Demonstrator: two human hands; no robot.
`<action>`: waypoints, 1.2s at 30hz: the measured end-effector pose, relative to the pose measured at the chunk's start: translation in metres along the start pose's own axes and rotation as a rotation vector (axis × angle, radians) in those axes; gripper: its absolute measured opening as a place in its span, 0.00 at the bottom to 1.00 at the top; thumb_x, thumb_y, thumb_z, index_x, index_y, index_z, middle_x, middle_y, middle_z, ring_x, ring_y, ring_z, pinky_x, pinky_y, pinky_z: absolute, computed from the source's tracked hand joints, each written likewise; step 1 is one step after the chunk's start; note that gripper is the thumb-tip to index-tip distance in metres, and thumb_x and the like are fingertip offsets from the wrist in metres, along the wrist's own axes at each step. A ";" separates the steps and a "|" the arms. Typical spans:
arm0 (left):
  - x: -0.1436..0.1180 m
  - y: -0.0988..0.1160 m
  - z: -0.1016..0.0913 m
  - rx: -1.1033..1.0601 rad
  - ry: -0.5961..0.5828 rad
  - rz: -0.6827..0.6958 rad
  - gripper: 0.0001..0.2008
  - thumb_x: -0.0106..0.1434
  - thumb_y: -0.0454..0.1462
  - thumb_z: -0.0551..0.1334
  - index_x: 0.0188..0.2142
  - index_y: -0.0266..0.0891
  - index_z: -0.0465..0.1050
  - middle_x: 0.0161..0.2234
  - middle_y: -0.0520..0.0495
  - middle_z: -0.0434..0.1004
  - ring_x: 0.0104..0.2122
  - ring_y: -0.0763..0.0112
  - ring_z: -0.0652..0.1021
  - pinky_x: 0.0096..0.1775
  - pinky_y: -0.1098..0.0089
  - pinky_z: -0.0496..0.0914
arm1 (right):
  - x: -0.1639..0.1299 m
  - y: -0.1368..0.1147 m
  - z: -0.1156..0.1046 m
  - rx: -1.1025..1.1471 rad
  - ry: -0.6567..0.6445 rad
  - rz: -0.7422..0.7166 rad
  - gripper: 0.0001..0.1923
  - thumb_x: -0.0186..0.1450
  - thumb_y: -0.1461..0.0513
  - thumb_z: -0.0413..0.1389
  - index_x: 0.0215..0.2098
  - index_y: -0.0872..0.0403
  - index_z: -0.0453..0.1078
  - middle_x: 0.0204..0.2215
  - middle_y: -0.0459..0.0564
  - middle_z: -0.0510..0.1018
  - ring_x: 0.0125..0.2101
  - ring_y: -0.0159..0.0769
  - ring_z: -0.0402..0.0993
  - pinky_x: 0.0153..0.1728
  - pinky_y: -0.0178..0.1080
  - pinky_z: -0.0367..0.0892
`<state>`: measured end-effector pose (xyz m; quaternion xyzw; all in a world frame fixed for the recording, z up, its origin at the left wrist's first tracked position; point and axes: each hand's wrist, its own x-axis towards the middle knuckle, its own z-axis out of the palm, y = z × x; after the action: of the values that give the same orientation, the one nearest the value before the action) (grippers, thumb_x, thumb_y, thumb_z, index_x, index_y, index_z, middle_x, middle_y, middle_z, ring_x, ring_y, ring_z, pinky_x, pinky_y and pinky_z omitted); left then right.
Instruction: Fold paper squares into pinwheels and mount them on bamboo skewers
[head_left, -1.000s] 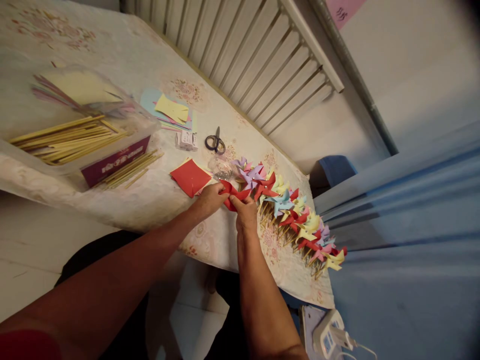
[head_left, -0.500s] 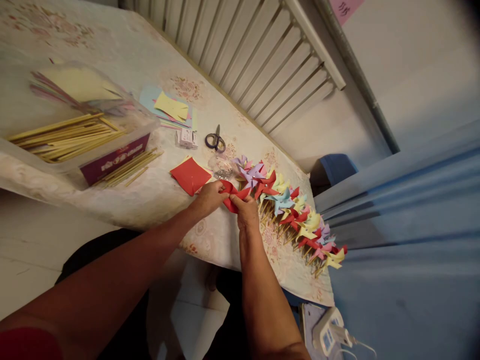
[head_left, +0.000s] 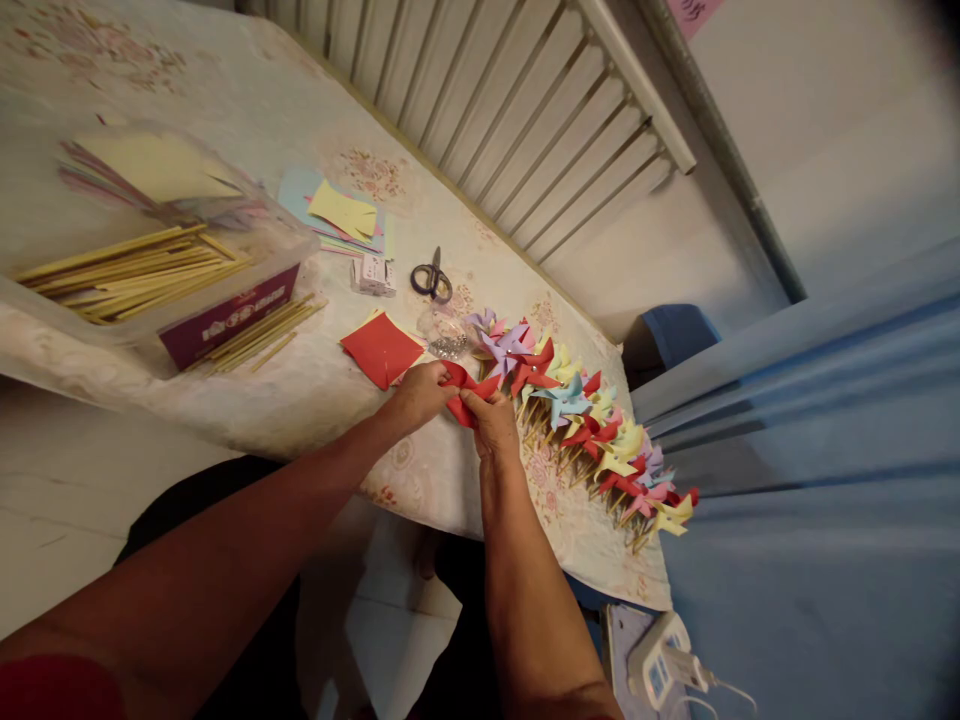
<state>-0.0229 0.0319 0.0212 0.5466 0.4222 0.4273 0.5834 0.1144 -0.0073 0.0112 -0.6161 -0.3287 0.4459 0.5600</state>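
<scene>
Two hands on the job: left hand (head_left: 421,394) and right hand (head_left: 493,423), sharing one red pinwheel piece (head_left: 466,388). One pair of scissors (head_left: 431,279) lies farther back. One stack of red paper squares (head_left: 381,349) sits to the left, one small white box (head_left: 374,275) beyond it. One clear bag of pins (head_left: 448,337). The finished pinwheels (head_left: 585,420) run off to the right, well over a dozen, too overlapped to count exactly. Bamboo sticks (head_left: 135,272) come in two heaps, far too many to number.
</scene>
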 end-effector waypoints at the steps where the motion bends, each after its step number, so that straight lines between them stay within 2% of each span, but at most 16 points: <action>1: 0.000 -0.001 0.000 -0.016 -0.012 -0.002 0.06 0.49 0.28 0.63 0.22 0.39 0.70 0.21 0.55 0.71 0.24 0.73 0.70 0.28 0.73 0.61 | 0.000 0.001 0.000 -0.008 0.003 0.001 0.12 0.45 0.60 0.69 0.25 0.55 0.76 0.21 0.42 0.79 0.23 0.29 0.72 0.29 0.33 0.68; 6: 0.001 -0.009 -0.002 -0.043 -0.073 -0.061 0.10 0.48 0.29 0.64 0.20 0.39 0.63 0.19 0.57 0.63 0.21 0.77 0.64 0.24 0.74 0.55 | 0.002 0.003 -0.004 -0.080 0.046 0.008 0.11 0.45 0.59 0.68 0.25 0.55 0.75 0.19 0.41 0.78 0.21 0.30 0.71 0.26 0.33 0.66; 11: 0.003 -0.014 -0.005 -0.182 -0.224 -0.145 0.10 0.49 0.30 0.66 0.21 0.39 0.63 0.20 0.57 0.64 0.19 0.79 0.63 0.23 0.74 0.53 | -0.001 0.002 -0.006 -0.046 0.030 0.020 0.11 0.45 0.59 0.68 0.24 0.55 0.75 0.19 0.42 0.78 0.21 0.30 0.70 0.26 0.33 0.66; 13: 0.003 -0.013 -0.006 -0.205 -0.241 -0.181 0.10 0.49 0.29 0.65 0.21 0.39 0.63 0.19 0.57 0.64 0.19 0.79 0.63 0.22 0.74 0.53 | -0.003 0.001 -0.006 -0.018 0.016 0.025 0.10 0.45 0.60 0.68 0.24 0.55 0.75 0.20 0.43 0.78 0.21 0.29 0.70 0.26 0.33 0.66; 18: 0.003 -0.015 -0.004 -0.193 -0.207 -0.214 0.12 0.50 0.28 0.64 0.20 0.40 0.62 0.18 0.57 0.62 0.17 0.79 0.62 0.21 0.74 0.53 | -0.006 -0.001 -0.005 0.010 -0.002 0.031 0.09 0.45 0.61 0.67 0.24 0.55 0.75 0.20 0.42 0.79 0.21 0.29 0.70 0.26 0.33 0.66; 23: 0.004 -0.019 -0.002 -0.141 -0.159 -0.210 0.14 0.48 0.32 0.68 0.19 0.40 0.62 0.16 0.58 0.60 0.16 0.80 0.59 0.20 0.74 0.50 | -0.010 -0.003 -0.003 -0.005 -0.024 0.037 0.09 0.44 0.61 0.67 0.23 0.55 0.74 0.20 0.42 0.78 0.21 0.29 0.69 0.27 0.33 0.66; 28: 0.002 -0.017 -0.003 -0.178 -0.116 -0.189 0.15 0.46 0.35 0.70 0.18 0.40 0.62 0.16 0.58 0.60 0.17 0.79 0.60 0.21 0.74 0.49 | -0.018 -0.010 0.000 0.016 -0.050 0.010 0.12 0.45 0.58 0.68 0.26 0.54 0.76 0.22 0.43 0.79 0.24 0.31 0.71 0.29 0.35 0.68; 32: 0.003 -0.016 -0.005 -0.176 -0.085 -0.172 0.15 0.46 0.35 0.70 0.18 0.41 0.62 0.16 0.58 0.60 0.16 0.80 0.59 0.21 0.73 0.48 | -0.022 -0.008 -0.017 -0.022 0.076 -0.088 0.16 0.51 0.50 0.67 0.29 0.53 0.74 0.22 0.42 0.75 0.23 0.29 0.68 0.29 0.34 0.65; 36: 0.005 -0.014 -0.008 -0.265 -0.015 -0.189 0.14 0.49 0.35 0.70 0.20 0.40 0.63 0.16 0.57 0.61 0.16 0.79 0.61 0.21 0.72 0.51 | -0.025 0.013 -0.046 -0.270 0.255 -0.166 0.15 0.57 0.50 0.61 0.29 0.53 0.72 0.22 0.41 0.73 0.24 0.31 0.66 0.30 0.35 0.63</action>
<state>-0.0285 0.0387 0.0066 0.4258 0.4073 0.4183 0.6913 0.1455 -0.0506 0.0016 -0.7079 -0.3613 0.2685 0.5443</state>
